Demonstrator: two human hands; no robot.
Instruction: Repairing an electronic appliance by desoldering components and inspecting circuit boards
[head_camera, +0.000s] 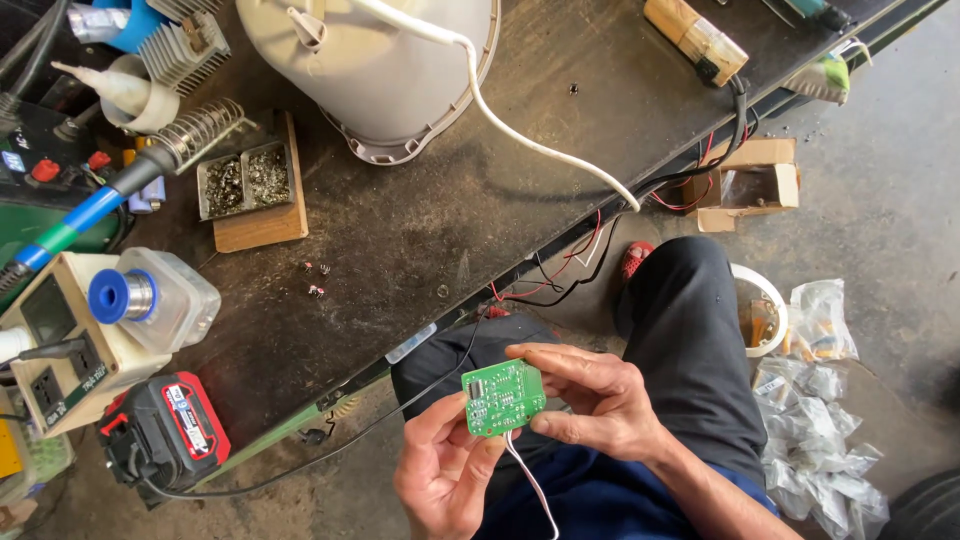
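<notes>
a small green circuit board (503, 398) is held over the lap, just off the near edge of the dark workbench (420, 210). it is pinched at its lower left corner by the thumb and fingers of the left hand (443, 482), and its right edge is gripped between the thumb and fingers of the right hand (590, 398). a white wire (530, 480) hangs from the board's lower edge. on the workbench, well apart from the board, a pale round appliance housing (375, 65) is seen, with a white cord (530, 140) trailing from it. a soldering iron (90, 205) rests in a coil stand at left, and clear plastic bags (815, 420) lie on the floor at right.
</notes>
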